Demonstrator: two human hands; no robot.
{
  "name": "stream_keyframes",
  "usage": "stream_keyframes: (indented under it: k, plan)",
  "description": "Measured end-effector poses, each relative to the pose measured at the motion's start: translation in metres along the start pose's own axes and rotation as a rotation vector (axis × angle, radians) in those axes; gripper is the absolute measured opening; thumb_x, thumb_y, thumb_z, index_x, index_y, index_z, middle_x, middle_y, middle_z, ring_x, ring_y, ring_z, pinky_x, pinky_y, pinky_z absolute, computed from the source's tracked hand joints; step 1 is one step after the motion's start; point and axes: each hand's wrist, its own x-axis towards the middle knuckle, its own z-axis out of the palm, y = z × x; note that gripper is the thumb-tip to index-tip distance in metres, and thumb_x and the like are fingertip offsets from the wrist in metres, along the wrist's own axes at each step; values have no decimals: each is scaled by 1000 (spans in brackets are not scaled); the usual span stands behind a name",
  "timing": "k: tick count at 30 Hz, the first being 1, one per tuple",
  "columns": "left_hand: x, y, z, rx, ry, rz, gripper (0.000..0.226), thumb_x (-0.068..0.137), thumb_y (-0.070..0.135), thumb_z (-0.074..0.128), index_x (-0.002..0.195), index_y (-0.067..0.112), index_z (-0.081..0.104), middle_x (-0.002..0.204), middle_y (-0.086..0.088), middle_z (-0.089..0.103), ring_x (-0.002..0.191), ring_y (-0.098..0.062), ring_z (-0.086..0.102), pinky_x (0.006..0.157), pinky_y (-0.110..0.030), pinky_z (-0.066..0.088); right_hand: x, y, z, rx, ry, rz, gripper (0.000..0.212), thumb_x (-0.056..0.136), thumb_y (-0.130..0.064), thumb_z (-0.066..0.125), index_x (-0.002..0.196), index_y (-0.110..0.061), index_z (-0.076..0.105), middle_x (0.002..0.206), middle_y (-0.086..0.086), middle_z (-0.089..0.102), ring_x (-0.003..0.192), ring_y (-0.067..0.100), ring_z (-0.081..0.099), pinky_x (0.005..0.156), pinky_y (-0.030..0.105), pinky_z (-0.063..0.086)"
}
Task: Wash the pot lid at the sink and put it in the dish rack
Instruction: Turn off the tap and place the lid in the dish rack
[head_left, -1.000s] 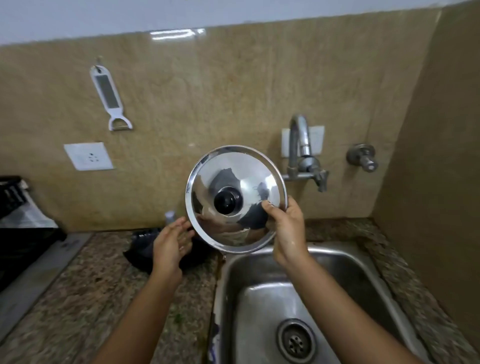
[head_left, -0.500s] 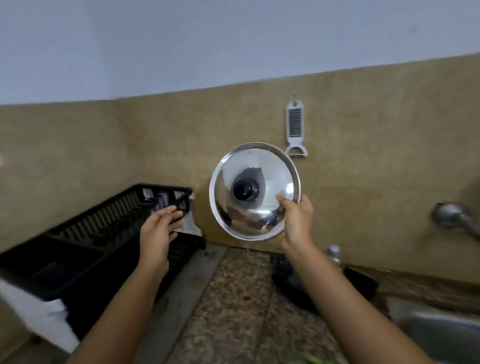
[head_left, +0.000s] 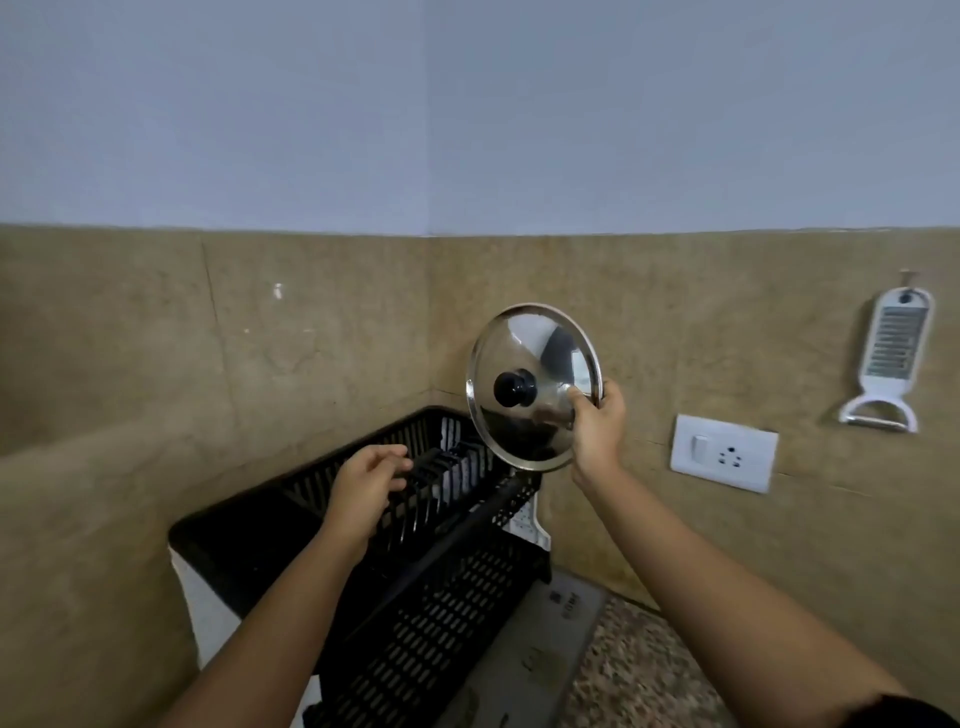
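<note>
Fingers (head_left: 574, 397) of my right hand (head_left: 597, 428) pinch the pot lid (head_left: 535, 387) by its rim, upright above the black dish rack (head_left: 441, 587), while my left hand (head_left: 366, 486) hovers loosely open over the slots, so I judge only racking remains.

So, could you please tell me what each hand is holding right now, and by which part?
The right hand grips the pot lid by its right rim. The left hand holds nothing, hovering over the dish rack.
</note>
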Motion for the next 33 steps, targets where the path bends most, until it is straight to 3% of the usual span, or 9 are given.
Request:
stream_keyframes:
  k: [3, 5, 9, 12, 16, 20, 25, 29, 33]
  plan:
    - [18, -2, -4, 39, -17, -24, 21, 98, 23, 45, 108, 16, 62, 100, 0, 67, 88, -16, 61, 69, -27, 41, 26, 25, 29, -41, -21, 21, 21, 88, -5, 57, 79, -23, 55, 82, 10, 61, 78, 29, 61, 80, 46, 53]
    - [28, -6, -6, 48, -33, -59, 21, 97, 23, 44, 108, 17, 62, 100, 1, 67, 91, -19, 61, 69, -26, 41, 42, 43, 42, -64, -43, 49, 21, 87, -4, 58, 80, -24, 57, 85, 12, 63, 85, 38, 65, 84, 50, 53]
    - [46, -10, -7, 48, -73, -91, 22, 97, 23, 44, 108, 19, 63, 104, 2, 68, 100, -21, 63, 70, -27, 42, 65, 71, 58, -80, -61, 72, 21, 85, -2, 57, 78, -22, 57, 80, 8, 61, 83, 34, 64, 80, 46, 54]
    - [55, -13, -6, 11, -73, -92, 22, 97, 21, 44, 107, 19, 64, 102, 2, 69, 96, -19, 63, 70, -25, 43, 78, 88, 65, -101, -60, 93, 22, 86, -3, 58, 74, -21, 53, 71, 2, 56, 67, 21, 56, 63, 35, 49]
    - [60, -24, -5, -44, -50, -98, 19, 96, 23, 47, 102, 23, 65, 100, 5, 70, 93, -16, 65, 73, -26, 45, 92, 105, 70, -86, -85, 170, 21, 86, 1, 57, 74, -17, 57, 74, 5, 59, 68, 20, 56, 61, 29, 48]
    - [62, -33, -3, -54, -53, -136, 19, 96, 24, 47, 102, 24, 65, 99, 6, 70, 93, -15, 66, 74, -26, 47, 97, 126, 70, -108, -81, 290, 20, 88, 0, 56, 72, -13, 56, 66, 5, 54, 55, 16, 49, 48, 26, 41]
    - [63, -35, -1, -23, -73, -121, 19, 96, 25, 46, 103, 25, 64, 99, 6, 71, 93, -15, 66, 73, -25, 47, 98, 141, 72, -91, -99, 354, 21, 89, 0, 56, 71, -10, 54, 60, 6, 46, 49, 16, 39, 48, 30, 34]
    - [63, -35, 0, -11, -62, -119, 19, 96, 23, 46, 102, 26, 63, 100, 6, 70, 92, -15, 65, 70, -24, 46, 102, 143, 69, -133, -126, 378, 0, 89, -3, 57, 89, -3, 57, 69, 8, 51, 55, 18, 43, 51, 32, 37]
    - [59, -34, 0, 6, -58, -116, 19, 96, 23, 46, 105, 24, 63, 106, 2, 69, 98, -18, 64, 67, -23, 44, 104, 135, 64, -234, -227, 401, 14, 92, -10, 57, 104, -4, 56, 80, 7, 58, 68, 21, 53, 59, 30, 46]
